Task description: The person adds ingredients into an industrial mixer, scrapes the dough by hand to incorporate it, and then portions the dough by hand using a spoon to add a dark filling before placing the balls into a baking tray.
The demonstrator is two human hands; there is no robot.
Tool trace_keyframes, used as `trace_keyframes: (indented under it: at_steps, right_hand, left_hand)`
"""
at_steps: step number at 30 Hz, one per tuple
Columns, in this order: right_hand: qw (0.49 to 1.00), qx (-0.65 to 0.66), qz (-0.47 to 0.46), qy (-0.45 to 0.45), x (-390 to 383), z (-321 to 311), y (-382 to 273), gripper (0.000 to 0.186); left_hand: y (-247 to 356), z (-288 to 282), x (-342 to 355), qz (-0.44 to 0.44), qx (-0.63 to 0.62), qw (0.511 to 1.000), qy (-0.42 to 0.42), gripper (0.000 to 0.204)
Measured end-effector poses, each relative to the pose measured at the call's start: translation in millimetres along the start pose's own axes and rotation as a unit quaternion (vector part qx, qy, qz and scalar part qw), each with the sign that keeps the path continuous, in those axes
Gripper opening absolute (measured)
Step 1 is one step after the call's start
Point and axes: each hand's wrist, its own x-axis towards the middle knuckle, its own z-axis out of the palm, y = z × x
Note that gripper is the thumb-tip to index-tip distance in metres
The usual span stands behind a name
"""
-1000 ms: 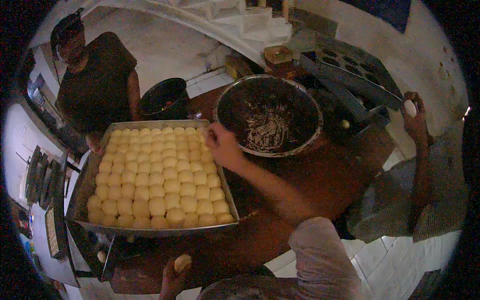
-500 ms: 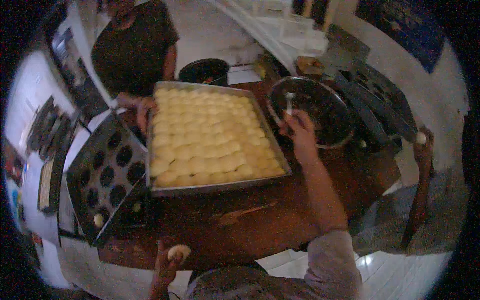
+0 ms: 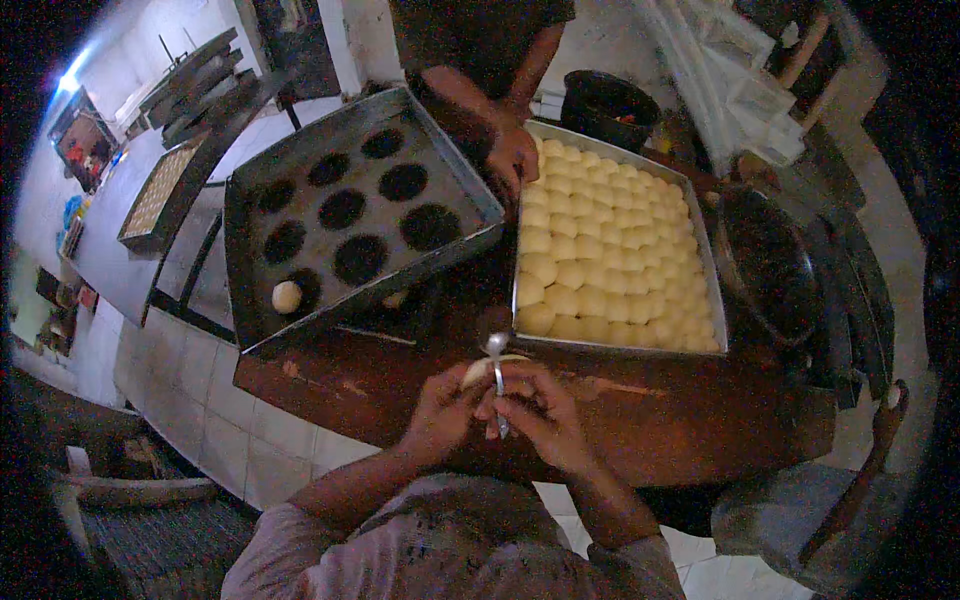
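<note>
Above the front edge of the wooden table, my two hands meet close together. My left hand [image 3: 442, 408] pinches a flattened piece of pale dough [image 3: 478, 374], partly hidden by fingers. A metal spoon [image 3: 497, 346] stands upright in my right hand [image 3: 545, 418], its bowl up against the dough and its handle passing down through the fingers. Just beyond lies a shallow metal tray [image 3: 620, 345] packed with rows of yellowish dough balls [image 3: 605, 250]. To the left, a dark pan [image 3: 310, 215] with round hollows bears a single dough ball [image 3: 286, 297] near its front corner.
Across the table a co-worker's hand [image 3: 512, 155] rests by the tray's far left corner. A wide dark bowl [image 3: 765, 265] sits right of the tray, a black bucket [image 3: 610, 105] behind it. At far right, another person's hand [image 3: 893, 400] holds something small and pale.
My right hand has come back from the bowl with the spoon and joined my left hand at the dough. The view has swung left, showing more of the hollowed pan.
</note>
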Motion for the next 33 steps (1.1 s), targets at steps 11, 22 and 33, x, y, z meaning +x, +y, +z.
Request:
trace_keyframes:
  at_steps: [11,22,33]
  right_hand:
    - [0.959,-0.27,0.083,0.01,37.8,33.3,2.0,0.044]
    - [0.692,-0.697,-0.181,0.055,-5.6,-2.4,71.5,0.046]
    - [0.766,-0.625,-0.094,0.119,14.7,1.5,-4.7,0.066]
  left_hand:
    - [37.7,-74.8,-11.7,0.063,-0.075,0.984,0.148,0.037]
    - [-2.4,-73.2,11.5,0.129,-0.082,0.983,0.106,0.049]
    - [-6.4,-30.2,2.9,0.114,-0.05,0.99,-0.073,0.065]
